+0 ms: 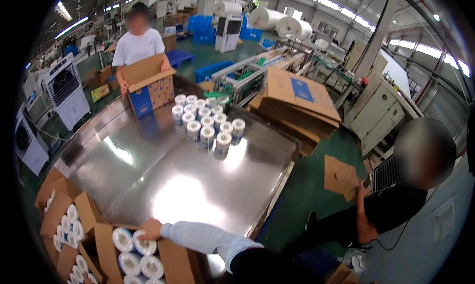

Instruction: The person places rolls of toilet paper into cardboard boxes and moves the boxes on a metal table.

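Note:
My right hand [151, 228] reaches left from a light blue-grey sleeve over an open cardboard box [105, 249]. Its fingers are curled down onto a white paper roll [147, 246] at the box's back right corner. Beside that roll stand more upright rolls [122, 240] in the same box. Only a sliver of my left hand [89, 279] shows at the lower edge, near another box of rolls [80, 262]; its fingers are mostly hidden. A third open box [62, 207] with rolls stands further left.
Several wrapped rolls [207, 134] stand grouped on the shiny metal table [148, 165]. Across it a co-worker [140, 46] holds an open carton [151, 88]. Flat cartons [302, 93] are stacked beside a conveyor [247, 79]. Another person [391, 205] is at the right.

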